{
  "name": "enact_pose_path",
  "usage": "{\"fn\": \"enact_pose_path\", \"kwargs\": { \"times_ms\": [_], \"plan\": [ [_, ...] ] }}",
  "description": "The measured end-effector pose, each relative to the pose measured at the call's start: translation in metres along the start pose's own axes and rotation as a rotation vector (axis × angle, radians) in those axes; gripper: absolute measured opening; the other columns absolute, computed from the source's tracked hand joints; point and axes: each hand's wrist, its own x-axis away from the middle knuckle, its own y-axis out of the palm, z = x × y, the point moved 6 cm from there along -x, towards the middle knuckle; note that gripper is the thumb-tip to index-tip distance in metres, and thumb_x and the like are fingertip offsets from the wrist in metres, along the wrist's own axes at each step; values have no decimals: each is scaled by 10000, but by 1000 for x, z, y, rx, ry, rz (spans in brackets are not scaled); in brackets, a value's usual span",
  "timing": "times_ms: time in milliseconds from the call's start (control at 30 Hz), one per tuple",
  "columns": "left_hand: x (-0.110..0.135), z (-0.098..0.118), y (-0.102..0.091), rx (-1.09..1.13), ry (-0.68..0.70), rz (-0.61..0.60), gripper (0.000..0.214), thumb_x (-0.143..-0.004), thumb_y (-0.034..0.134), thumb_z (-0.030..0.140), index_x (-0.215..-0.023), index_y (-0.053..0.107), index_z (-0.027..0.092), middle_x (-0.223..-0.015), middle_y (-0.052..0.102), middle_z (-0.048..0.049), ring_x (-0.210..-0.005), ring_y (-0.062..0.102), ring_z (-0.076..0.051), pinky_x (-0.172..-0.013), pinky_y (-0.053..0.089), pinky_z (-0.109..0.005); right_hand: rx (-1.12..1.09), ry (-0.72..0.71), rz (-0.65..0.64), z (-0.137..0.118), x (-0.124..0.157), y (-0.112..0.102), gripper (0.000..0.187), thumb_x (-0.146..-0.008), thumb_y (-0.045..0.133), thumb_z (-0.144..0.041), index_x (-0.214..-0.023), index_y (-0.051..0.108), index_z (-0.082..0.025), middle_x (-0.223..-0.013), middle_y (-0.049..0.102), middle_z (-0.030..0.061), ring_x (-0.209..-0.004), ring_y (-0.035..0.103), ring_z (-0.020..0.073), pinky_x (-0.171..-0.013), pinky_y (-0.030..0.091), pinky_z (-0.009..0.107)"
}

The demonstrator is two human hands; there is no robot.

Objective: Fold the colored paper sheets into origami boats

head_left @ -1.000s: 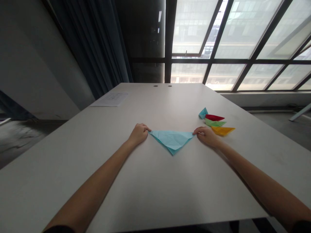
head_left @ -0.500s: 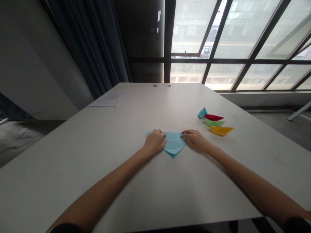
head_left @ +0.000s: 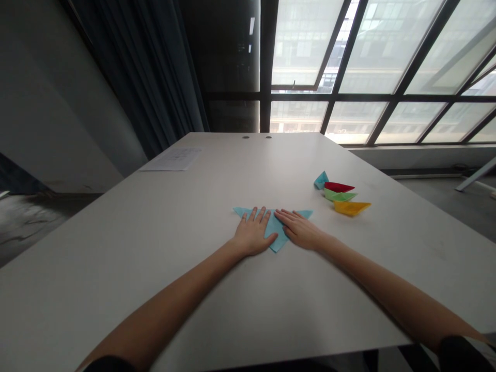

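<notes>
A light blue paper [head_left: 275, 227], folded into a triangle, lies flat on the white surface [head_left: 217, 299], straight ahead of the person at 12 o'clock, with one corner pointing to 10 o'clock, one to 2 and one back to 6. The left hand [head_left: 251, 235] rests palm down over its left part, fingers fanned toward 12 and 1 o'clock, thumb stretched out to 3; its grip is released, pressing on the paper without pinching it. The right hand [head_left: 303, 231] lies palm down across the right part, fingers nearly straight and close together, aimed at 10 o'clock; its grip is loose as well, closed around nothing. The two sets of fingertips come near each other at the middle of the paper, with a strip of blue showing between them. The left forearm reaches in from 7 o'clock, the right one from 4. Off at 2 o'clock from the paper sit four small folded pieces in a close group: a blue piece [head_left: 321, 181] farthest away, then a red piece [head_left: 339, 187], a green piece [head_left: 340, 196] and, nearest the person, a yellow piece [head_left: 352, 208]. At 10 o'clock, well apart from the hands, a printed sheet [head_left: 171, 159] lies by the surface's edge
</notes>
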Motion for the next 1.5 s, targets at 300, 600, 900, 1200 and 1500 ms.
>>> {"fn": "enact_pose_path", "kwargs": {
  "times_ms": [300,600,900,1200,1500],
  "plan": [
    [0,-11,1,19,-97,-72,915,-665,156,775,-1388,81,220,-1456,47,-44,-1312,15,-344,-991,120,-581,43,69,-85,19,9,3,665,-850,189,-561,-1392,99,-186,-1439,144,84,-1316,131,230,-1056,135,464],
    [9,-62,0,4,-297,-163,1098,-572,263,819,-1387,9,128,-1437,-41,-138,-1310,-8,-353,-995,95,-578,34,134,-106,47,23,-3,679,-839,204,-582,-1390,50,-217,-1441,131,83,-1313,135,248,-1032,116,536],
    [9,-78,-3,-2,-301,-179,1120,-564,318,809,-1385,32,103,-1434,-11,-161,-1306,-26,-355,-998,100,-568,-12,39,-67,39,28,-19,848,-722,443,-631,-1387,104,-230,-1424,211,123,-1289,221,281,-1018,118,564],
    [6,-77,-1,9,-248,-185,1115,-578,299,807,-1382,-1,95,-1434,-40,-151,-1310,-41,-345,-995,66,-579,59,-152,178,15,24,-44,422,-835,419,-428,-1207,474,-237,-1189,537,95,-1091,486,219,-984,283,466],
    [4,-69,-13,57,-188,-161,1038,-629,280,779,-1385,54,105,-1437,51,-165,-1311,-21,-347,-986,73,-579,-5,-83,235,13,24,-44,342,-894,308,-349,-1089,557,-218,-950,654,64,-850,599,177,-785,452,311]
  ]
}}
